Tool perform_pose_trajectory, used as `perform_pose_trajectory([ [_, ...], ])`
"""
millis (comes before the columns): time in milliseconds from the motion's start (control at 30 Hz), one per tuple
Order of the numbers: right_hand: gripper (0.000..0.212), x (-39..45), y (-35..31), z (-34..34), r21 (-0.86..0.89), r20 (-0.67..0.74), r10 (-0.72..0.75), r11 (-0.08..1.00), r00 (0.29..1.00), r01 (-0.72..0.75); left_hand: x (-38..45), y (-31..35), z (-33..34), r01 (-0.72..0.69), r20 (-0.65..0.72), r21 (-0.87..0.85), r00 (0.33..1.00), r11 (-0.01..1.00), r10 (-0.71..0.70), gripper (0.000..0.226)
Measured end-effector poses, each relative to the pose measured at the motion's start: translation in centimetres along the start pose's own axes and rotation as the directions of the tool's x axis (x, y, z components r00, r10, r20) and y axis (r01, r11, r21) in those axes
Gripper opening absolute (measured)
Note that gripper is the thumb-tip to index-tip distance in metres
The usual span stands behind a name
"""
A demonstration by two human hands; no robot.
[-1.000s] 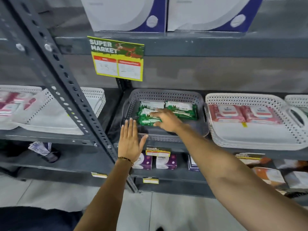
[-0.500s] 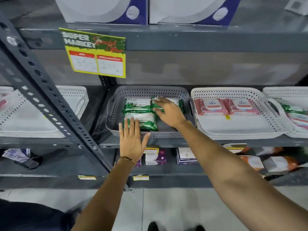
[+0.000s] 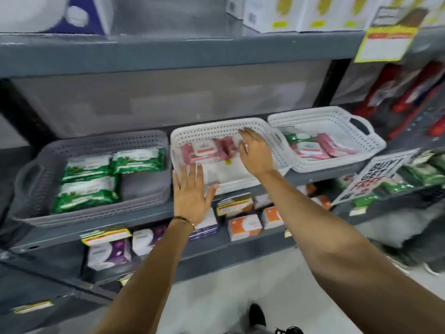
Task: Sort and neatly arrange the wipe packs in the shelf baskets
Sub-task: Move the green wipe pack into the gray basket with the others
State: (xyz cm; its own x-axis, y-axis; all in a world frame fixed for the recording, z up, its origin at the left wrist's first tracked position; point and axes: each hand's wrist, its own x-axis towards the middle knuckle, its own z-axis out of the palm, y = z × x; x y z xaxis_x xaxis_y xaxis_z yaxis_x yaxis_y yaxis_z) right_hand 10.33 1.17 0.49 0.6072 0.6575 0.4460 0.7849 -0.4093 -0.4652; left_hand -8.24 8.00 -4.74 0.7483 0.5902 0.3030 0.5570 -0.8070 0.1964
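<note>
Grey perforated plastic basket (image 3: 144,141), left: three green-and-white wipe packs (image 3: 86,179) laid flat, near-right corner bare. Middle white perforated plastic basket (image 3: 216,128): pink wipe packs (image 3: 204,151) at the far side. Right hand (image 3: 256,154), fingers spread and empty, is held over these; left hand (image 3: 192,196), flat and open, is set at the near rim. Far-right white basket (image 3: 337,116) holds mixed pink and green packs. Advised: strays are best lifted singly, labels upward, rows squared. Against half a second earlier, the right hand is off the green packs and over the middle basket.
</note>
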Motion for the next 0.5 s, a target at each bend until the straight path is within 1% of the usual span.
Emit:
perform_pose_trajectory([
  [100,0.037,0.5,5.3,-2.6,-0.050,0.020,-0.014,0.999,1.000,0.015,1.4,4.5,1.5,0.041,0.002,-0.047,0.999,0.998,-0.041,0.084],
  [167,0.037,1.0,7.9,-3.9,-0.061,0.021,0.004,0.998,1.000,-0.002,2.0,6.8,2.2,0.059,-0.006,-0.046,0.998,0.997,-0.059,0.086],
  [367,0.038,2.0,13.7,-6.1,-0.102,-0.013,0.103,0.989,0.995,-0.104,4.0,12.0,3.9,0.074,0.031,0.019,0.997,0.997,-0.075,0.084],
  [500,0.036,2.9,16.3,-6.4,-0.154,0.002,0.215,0.965,0.977,-0.212,4.8,13.3,4.7,0.101,0.040,0.056,0.994,0.993,-0.103,0.085],
])
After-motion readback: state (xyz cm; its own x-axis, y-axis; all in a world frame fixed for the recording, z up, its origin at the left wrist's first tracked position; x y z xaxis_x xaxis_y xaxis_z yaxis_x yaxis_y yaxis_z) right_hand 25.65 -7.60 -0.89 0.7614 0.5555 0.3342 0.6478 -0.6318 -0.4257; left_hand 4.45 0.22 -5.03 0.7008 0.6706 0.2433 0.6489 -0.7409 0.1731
